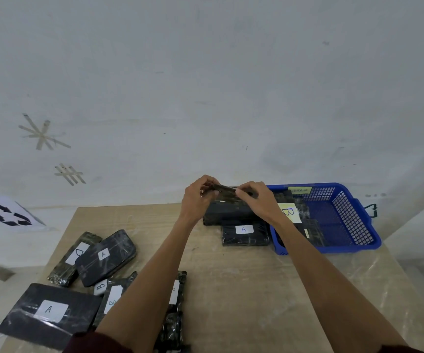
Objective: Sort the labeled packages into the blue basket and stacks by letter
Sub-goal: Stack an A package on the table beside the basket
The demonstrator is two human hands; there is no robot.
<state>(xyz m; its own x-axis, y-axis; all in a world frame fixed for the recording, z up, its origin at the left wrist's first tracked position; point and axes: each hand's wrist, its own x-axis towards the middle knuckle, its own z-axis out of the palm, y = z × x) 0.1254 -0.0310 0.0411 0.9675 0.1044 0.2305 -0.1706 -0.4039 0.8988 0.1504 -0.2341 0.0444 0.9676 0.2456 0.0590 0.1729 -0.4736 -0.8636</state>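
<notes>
**Tabletop** [244, 289]: pale wood, set against a grey wall.

**Hands:** the left hand [196, 200] and right hand [258, 202] are raised close together over the far edge. Each pinches one end of the held package [224, 191], a dark plastic-wrapped slab seen edge-on. Its label is not visible.

**Below the hands:** a dark stack [228, 215] of wrapped packages lies on the tabletop. The small A package [245, 234] lies just in front of it.

**Blue basket** [353, 225]: mesh-walled, at the far right, beside the stack. It holds dark packages. A yellow B label [289, 212] shows at its left side, partly behind the right wrist. A yellow note [300, 190] sits on the back rim, its text too small to read.

**Loose pile, near left:**
- a D package [71, 258]
- a rounded A package [105, 257], overlapping the D package
- a large flat A package [49, 310]
- a B package [113, 299], beside the left forearm
- one more package [174, 301], largely hidden by that arm

**Far left:** a recycling sign [7, 214].
</notes>
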